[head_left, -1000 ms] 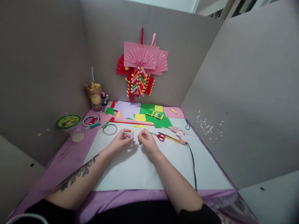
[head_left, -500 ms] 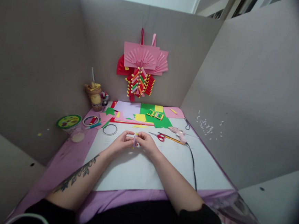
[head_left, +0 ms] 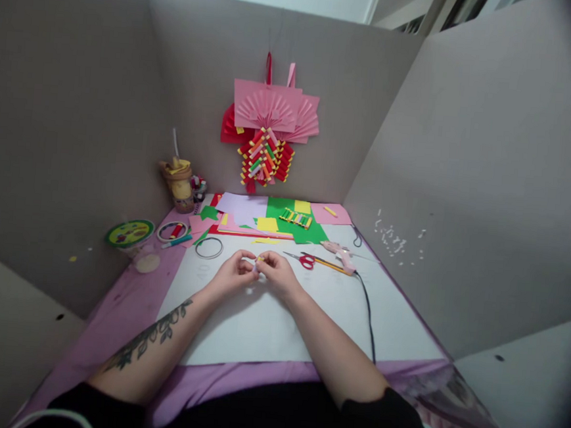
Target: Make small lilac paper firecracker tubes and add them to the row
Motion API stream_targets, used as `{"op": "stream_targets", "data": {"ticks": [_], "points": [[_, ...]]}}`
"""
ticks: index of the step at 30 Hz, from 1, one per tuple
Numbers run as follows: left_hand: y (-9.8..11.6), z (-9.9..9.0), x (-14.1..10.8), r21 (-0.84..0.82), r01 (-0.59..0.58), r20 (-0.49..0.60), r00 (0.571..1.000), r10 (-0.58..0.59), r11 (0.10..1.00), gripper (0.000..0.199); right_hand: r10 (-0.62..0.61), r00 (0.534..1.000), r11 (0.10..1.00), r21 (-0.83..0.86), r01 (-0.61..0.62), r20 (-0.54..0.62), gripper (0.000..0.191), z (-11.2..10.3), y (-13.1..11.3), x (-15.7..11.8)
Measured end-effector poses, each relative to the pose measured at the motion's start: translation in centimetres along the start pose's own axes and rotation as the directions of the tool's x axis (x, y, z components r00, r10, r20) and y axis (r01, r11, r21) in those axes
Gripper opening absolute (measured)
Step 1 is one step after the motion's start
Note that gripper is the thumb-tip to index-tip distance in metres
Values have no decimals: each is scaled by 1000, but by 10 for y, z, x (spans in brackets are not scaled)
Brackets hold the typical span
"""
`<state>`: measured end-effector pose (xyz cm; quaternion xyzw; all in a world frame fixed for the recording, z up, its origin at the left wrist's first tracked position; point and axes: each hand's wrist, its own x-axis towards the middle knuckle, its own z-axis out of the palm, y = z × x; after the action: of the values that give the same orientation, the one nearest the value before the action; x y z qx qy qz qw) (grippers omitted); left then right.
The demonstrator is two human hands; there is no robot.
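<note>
Between my two hands is a small purple and yellow paper roll point(head_left: 257, 265), mostly hidden by the fingers. My left hand point(head_left: 236, 271) is closed on its left side, thumb and fingers pinching it. From the other side my right hand point(head_left: 277, 271) pinches the same roll near its yellow end. Both hands are just above the white sheet point(head_left: 276, 332). Red-handled scissors point(head_left: 306, 261) and a pencil point(head_left: 331, 265) lie right of my right hand, beside a pink glue gun point(head_left: 345, 259). A ring of tape point(head_left: 209, 248) lies beyond my left hand.
Coloured paper point(head_left: 246, 207) and a row of green and yellow rolls point(head_left: 295, 219) lie at the back. Pink and red paper fan decorations point(head_left: 269, 107) hang on the grey panel. A cup point(head_left: 182, 189) and a green-rimmed tub point(head_left: 130, 233) stand left. The glue gun's black cord point(head_left: 369, 313) runs forward.
The fingers have shifted slightly around the paper roll, which is turned and shows less of its lower end. Otherwise the hands stay in place, and the view has moved slightly.
</note>
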<state>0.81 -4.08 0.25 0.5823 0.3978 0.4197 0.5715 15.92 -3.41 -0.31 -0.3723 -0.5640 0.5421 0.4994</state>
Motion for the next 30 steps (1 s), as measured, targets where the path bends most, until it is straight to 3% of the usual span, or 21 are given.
{"op": "stream_targets", "data": {"ticks": [4, 8, 13, 19, 30], "points": [[-1, 0, 1, 18, -20, -16, 1000, 21, 1000, 46, -33, 999, 999, -36, 31, -44, 17, 1, -1, 0], [0, 0, 1, 27, -18, -45, 999, 19, 999, 45, -155, 979, 979, -155, 134, -135, 27, -2, -3, -1], [1, 0, -1, 71, -22, -36, 999, 24, 997, 43, -261, 964, 895, -389, 219, -58, 12, -10, -14, -2], [0, -1, -1, 108, -21, 18, 1000, 20, 994, 45, -221, 975, 859, -471, 203, 19, 14, -19, -17, 1], [-2, -4, -1, 109, -25, 34, 999, 21, 994, 47, -186, 982, 903, -391, 178, 17, 10, -23, -15, 2]]}}
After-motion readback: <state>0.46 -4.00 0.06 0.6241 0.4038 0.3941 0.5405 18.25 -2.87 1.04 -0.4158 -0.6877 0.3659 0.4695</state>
